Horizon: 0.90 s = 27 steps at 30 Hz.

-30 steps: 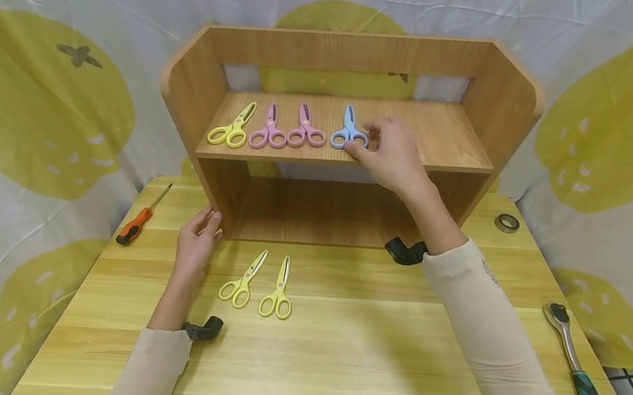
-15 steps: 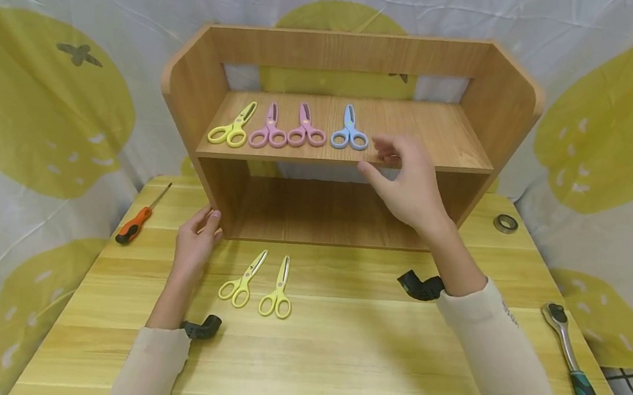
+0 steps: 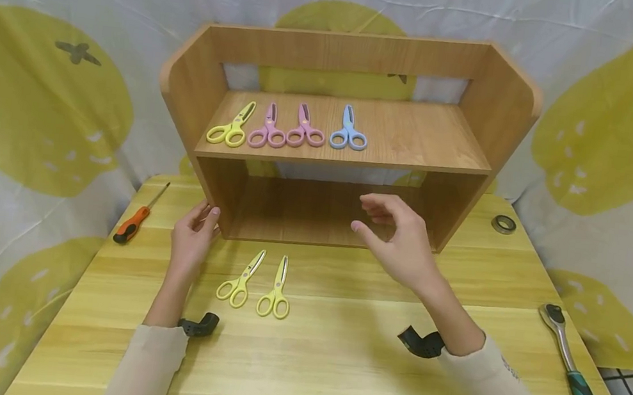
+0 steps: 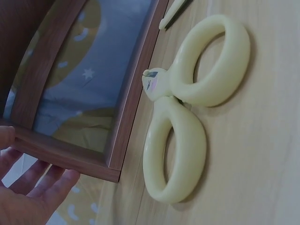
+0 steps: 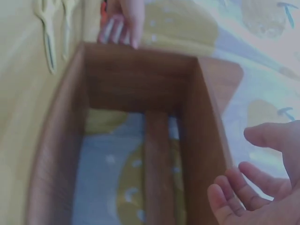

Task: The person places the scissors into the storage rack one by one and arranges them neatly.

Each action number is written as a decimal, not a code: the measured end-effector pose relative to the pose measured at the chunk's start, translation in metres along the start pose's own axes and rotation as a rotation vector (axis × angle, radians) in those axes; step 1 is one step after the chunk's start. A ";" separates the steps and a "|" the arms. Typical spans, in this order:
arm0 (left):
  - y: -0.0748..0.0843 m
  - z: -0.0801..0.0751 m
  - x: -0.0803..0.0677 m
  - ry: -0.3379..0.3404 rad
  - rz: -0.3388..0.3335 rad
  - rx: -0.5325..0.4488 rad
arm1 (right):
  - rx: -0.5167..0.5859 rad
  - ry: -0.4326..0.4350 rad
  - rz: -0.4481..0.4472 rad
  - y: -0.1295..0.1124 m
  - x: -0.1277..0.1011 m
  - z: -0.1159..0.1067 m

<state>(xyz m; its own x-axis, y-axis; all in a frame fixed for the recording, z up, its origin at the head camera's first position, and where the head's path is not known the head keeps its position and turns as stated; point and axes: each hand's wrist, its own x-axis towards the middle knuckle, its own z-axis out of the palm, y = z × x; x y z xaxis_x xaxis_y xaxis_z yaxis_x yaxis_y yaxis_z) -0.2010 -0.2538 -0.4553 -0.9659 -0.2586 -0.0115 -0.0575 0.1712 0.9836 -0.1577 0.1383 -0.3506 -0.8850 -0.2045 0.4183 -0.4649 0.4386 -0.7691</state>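
My left hand point(image 3: 193, 236) rests at the lower left side of a two-tier wooden shelf point(image 3: 343, 160), its thumb by the front edge and its fingertips point(image 4: 70, 177) against the outer face. Empty, my right hand point(image 3: 399, 238) hovers before the lower compartment, thumb and fingers loosely bent and apart. On the upper board, left to right, lie yellow scissors point(image 3: 235, 131), two pink scissors point(image 3: 268, 133) point(image 3: 303, 133) and blue scissors point(image 3: 348, 135). Two more yellow scissors point(image 3: 239, 287) point(image 3: 275, 297) lie on the table near my left hand, points toward the shelf.
An orange-handled screwdriver point(image 3: 133, 223) lies at the table's left edge. On the right are a metal ring point(image 3: 503, 224) and a ratchet wrench point(image 3: 575, 373) with a green and black handle. A fruit-patterned cloth point(image 3: 609, 112) hangs behind the shelf.
My right hand has left the blue scissors on the upper board, drawn back and come down in front of the lower compartment. My left hand stays at the shelf's side.
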 end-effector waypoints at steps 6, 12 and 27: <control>-0.003 -0.001 -0.001 -0.009 0.022 0.024 | 0.047 -0.089 0.056 0.011 -0.027 0.029; -0.005 -0.001 0.001 -0.001 0.041 0.051 | 0.146 -0.180 0.176 0.027 -0.049 0.064; -0.002 -0.001 0.002 -0.019 0.006 0.039 | 0.186 -0.309 0.279 0.046 -0.074 0.126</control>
<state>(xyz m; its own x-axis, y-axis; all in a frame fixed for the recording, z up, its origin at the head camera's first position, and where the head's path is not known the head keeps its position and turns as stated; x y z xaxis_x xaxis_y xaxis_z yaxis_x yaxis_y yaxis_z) -0.2023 -0.2552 -0.4569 -0.9709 -0.2391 -0.0090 -0.0607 0.2096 0.9759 -0.1172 0.0639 -0.4779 -0.9301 -0.3651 0.0407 -0.1796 0.3553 -0.9173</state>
